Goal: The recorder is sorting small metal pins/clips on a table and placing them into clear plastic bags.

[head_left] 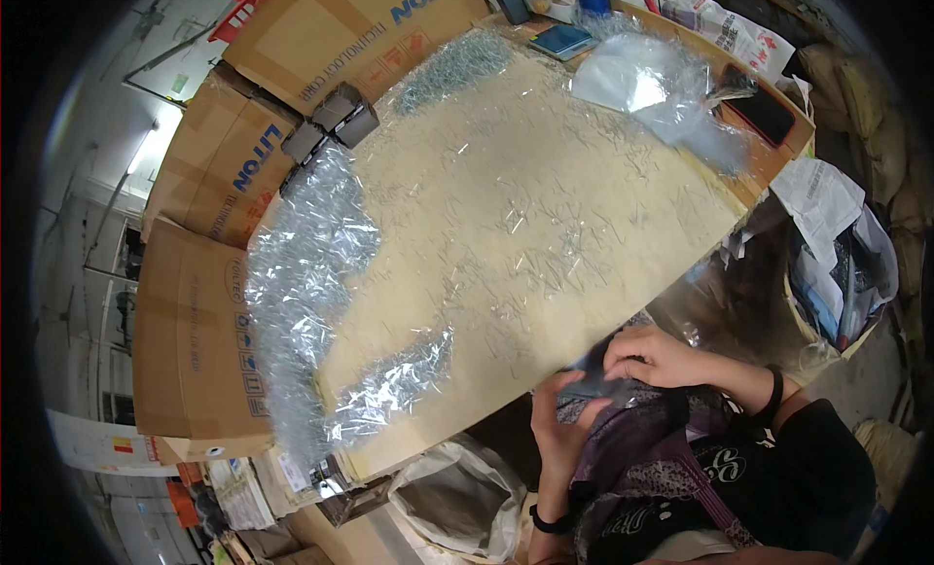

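At the near table edge, close to the body, the left hand [562, 419] and right hand [654, 359] meet, fingers of both pinched on a small clear plastic packet of grey metal pieces [595, 384] held between them over the lap. Beyond lies the pale wooden tabletop [545, 205], strewn with thin silvery metal pins [302, 273] heaped thickest along its left edge. Farthest: brown cardboard boxes [195, 332], a crumpled clear plastic bag [647, 84], a dark phone [764, 113].

Big tan table [545, 234] w/ thin metal pins scattered all over it, cardboard boxes [195, 332] stacked along its left side, crumpled clear plastic bag [642, 79] at its far end, red phone [764, 113] at its far right corner.
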The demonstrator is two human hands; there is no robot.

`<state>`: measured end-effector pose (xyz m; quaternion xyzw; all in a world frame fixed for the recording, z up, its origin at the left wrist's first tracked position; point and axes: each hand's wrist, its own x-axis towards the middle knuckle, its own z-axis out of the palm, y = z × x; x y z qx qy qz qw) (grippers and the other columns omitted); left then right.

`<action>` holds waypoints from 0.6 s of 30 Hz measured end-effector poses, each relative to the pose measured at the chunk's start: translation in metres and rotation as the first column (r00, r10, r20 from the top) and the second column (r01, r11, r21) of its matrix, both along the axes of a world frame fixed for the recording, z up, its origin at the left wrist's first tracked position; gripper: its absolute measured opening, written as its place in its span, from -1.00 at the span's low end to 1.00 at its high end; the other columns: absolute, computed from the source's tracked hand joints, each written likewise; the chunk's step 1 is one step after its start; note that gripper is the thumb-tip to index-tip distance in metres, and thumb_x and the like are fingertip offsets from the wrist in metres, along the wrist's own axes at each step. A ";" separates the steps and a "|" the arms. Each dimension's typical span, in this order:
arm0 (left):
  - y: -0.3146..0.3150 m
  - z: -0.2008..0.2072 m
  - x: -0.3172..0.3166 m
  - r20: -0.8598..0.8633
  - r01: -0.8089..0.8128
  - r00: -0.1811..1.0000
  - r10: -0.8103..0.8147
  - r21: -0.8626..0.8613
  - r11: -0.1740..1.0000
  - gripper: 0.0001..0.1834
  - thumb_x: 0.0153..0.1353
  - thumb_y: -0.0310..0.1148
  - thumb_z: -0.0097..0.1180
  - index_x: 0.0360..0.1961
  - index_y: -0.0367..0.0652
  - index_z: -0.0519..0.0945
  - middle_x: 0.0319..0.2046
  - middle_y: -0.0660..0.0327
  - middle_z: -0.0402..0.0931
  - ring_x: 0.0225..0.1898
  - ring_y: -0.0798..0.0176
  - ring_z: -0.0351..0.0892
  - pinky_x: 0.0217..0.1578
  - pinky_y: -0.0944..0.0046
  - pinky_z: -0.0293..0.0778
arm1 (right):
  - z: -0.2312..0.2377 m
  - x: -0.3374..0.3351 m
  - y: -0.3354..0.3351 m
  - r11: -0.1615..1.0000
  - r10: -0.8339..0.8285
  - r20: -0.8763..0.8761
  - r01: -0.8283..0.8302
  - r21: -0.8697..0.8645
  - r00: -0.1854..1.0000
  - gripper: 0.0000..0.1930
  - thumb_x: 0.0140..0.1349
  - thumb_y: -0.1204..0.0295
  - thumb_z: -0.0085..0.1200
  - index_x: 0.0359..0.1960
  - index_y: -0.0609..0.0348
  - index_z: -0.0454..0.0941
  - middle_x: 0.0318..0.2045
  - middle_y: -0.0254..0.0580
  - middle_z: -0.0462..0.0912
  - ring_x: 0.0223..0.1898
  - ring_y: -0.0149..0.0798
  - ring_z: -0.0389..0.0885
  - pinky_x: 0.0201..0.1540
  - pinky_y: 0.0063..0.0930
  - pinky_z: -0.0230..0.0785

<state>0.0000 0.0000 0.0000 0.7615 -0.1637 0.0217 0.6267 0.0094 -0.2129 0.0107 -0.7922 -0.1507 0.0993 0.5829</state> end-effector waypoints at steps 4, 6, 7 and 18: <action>0.000 -0.005 -0.007 -0.083 0.125 0.991 -0.109 0.237 0.963 -0.72 0.13 -0.57 0.24 -0.09 -0.23 0.58 -0.37 0.09 0.64 -0.38 0.26 0.66 -0.31 0.35 0.53 | -0.008 -0.009 -0.001 0.996 0.055 0.067 -0.059 0.060 0.996 -0.90 0.22 0.46 0.11 -0.28 0.22 0.55 -0.44 -0.10 0.63 -0.39 -0.14 0.60 -0.31 -0.35 0.37; -0.003 -0.007 -0.009 -0.010 0.111 0.994 -0.112 0.193 0.975 -0.71 0.14 -0.58 0.22 -0.08 -0.23 0.57 -0.42 0.09 0.63 -0.38 0.27 0.66 -0.35 0.35 0.52 | -0.011 -0.013 0.000 0.994 0.046 0.010 -0.047 0.094 0.999 -0.90 0.22 0.47 0.11 -0.28 0.21 0.55 -0.45 -0.10 0.63 -0.44 -0.15 0.59 -0.35 -0.36 0.36; -0.002 -0.008 -0.010 -0.013 0.114 0.993 -0.114 0.193 0.975 -0.71 0.14 -0.58 0.22 -0.08 -0.23 0.57 -0.42 0.09 0.63 -0.38 0.27 0.66 -0.35 0.35 0.52 | -0.013 -0.015 -0.001 0.995 0.052 -0.037 -0.048 0.084 0.998 -0.90 0.22 0.48 0.10 -0.26 0.21 0.54 -0.47 -0.12 0.62 -0.47 -0.19 0.58 -0.37 -0.36 0.35; 0.002 -0.033 -0.025 -0.544 0.266 0.792 -0.278 -0.103 0.959 -0.91 0.36 -0.44 -0.03 -0.29 -0.22 0.44 -0.65 0.37 0.34 -0.60 0.53 0.29 -0.58 0.46 0.23 | -0.041 -0.027 -0.015 0.938 0.255 -0.422 -0.117 0.325 0.870 -0.82 0.35 0.39 0.05 -0.36 0.24 0.48 -0.68 -0.40 0.43 -0.62 -0.56 0.35 -0.53 -0.59 0.21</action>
